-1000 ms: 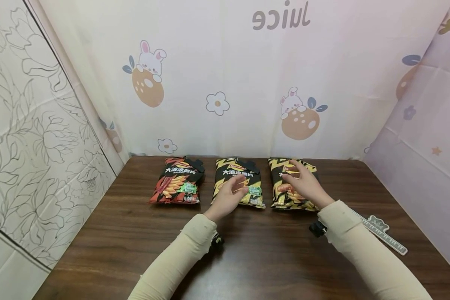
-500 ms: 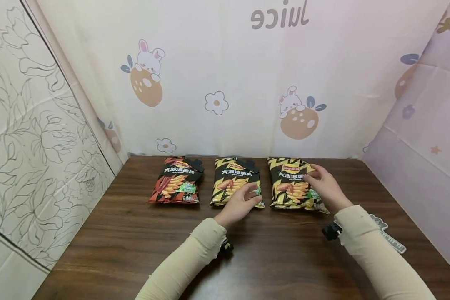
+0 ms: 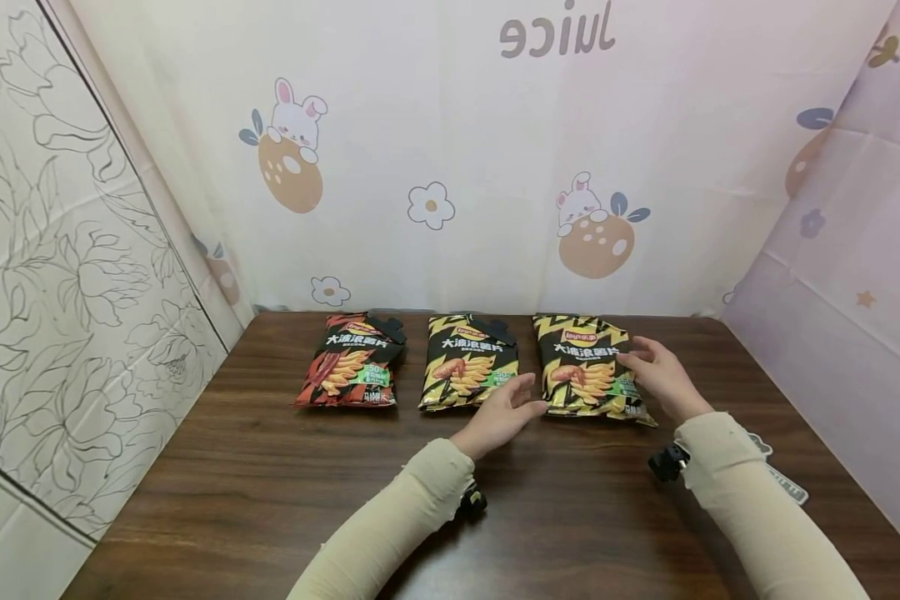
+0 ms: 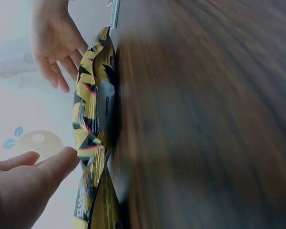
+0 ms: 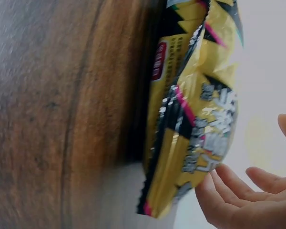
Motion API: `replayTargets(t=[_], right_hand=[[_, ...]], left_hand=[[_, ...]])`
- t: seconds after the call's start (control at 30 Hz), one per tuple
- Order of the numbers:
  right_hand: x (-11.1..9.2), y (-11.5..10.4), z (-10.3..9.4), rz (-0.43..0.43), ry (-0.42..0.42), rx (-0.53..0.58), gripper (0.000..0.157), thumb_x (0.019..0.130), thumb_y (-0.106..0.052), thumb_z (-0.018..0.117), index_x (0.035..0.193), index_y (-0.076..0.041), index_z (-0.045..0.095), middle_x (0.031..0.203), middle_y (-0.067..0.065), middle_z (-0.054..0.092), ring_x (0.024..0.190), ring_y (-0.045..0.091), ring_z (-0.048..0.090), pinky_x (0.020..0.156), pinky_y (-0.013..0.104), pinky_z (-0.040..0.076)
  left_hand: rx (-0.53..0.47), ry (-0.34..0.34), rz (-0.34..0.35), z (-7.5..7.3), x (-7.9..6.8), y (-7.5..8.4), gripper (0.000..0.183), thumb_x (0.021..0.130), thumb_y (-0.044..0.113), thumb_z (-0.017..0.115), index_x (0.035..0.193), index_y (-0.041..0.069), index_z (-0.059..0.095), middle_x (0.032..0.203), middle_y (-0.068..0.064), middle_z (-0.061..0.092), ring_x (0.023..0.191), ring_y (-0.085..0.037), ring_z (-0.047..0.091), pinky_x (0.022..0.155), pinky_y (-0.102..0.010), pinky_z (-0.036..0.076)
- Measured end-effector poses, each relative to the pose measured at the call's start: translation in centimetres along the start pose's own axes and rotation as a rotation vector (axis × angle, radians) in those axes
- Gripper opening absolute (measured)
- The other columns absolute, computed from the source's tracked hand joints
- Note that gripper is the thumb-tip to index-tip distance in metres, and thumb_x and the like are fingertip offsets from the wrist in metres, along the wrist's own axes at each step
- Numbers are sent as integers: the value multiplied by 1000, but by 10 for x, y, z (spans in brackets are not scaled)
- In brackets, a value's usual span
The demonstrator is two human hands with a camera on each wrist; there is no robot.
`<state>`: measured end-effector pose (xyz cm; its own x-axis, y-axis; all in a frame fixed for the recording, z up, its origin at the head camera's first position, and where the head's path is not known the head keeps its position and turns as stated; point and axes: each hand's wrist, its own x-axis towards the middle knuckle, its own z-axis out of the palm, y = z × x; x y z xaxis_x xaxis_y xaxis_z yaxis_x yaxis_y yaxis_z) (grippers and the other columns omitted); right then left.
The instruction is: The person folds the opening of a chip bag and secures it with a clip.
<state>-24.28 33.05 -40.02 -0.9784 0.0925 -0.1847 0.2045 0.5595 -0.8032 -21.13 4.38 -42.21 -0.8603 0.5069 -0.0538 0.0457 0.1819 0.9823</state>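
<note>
Outer yellow bag (image 3: 583,367): we see it lying face up on the bench (image 3: 217,500), at the right end of a row of three, between our two hands; its front carries white characters on black, with pictured food below.

Left hand (image 3: 499,419): we have it beside the outer bag's near left corner, thumb and fingers spread apart; in the left wrist view the thumb tip overlaps the bag's edge, but we cannot tell whether it touches.

Right hand (image 3: 666,382): we hold it at the outer bag's right edge, the fingers reaching out and the thumb wide of them; in the right wrist view the fingertips meet the bag's side, while the thumb is clear of it.

Middle yellow bag (image 3: 467,362): we find it face up, in the same black and yellow, left of the outer bag with bench showing between them; the left hand is just past its near right corner.

Red bag (image 3: 352,362): we see this one face up at the row's left end, well apart from both hands.

Sleeves: we wear cream cuffs, with a black device at the left wrist (image 3: 474,502) and another at the right wrist (image 3: 667,463).

Pale strip (image 3: 787,485): we see it on the bench, partly hidden behind the right sleeve.

Curtain (image 3: 450,125): we face rabbits, fruit and flowers printed behind the bags.
</note>
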Motion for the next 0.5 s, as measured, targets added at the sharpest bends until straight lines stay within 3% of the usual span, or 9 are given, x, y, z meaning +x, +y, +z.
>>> replayTargets(t=[0.5], right_hand=[[9,16,1,94,-52,64,81,104,-41,39,155,4,-5,158,35,0,142,52,22,111,59,32]], left_hand=[[55,22,-94,25,18,-3,66,96,38,60,153,14,34,157,-8,36,143,-29,38,111,-46,38]])
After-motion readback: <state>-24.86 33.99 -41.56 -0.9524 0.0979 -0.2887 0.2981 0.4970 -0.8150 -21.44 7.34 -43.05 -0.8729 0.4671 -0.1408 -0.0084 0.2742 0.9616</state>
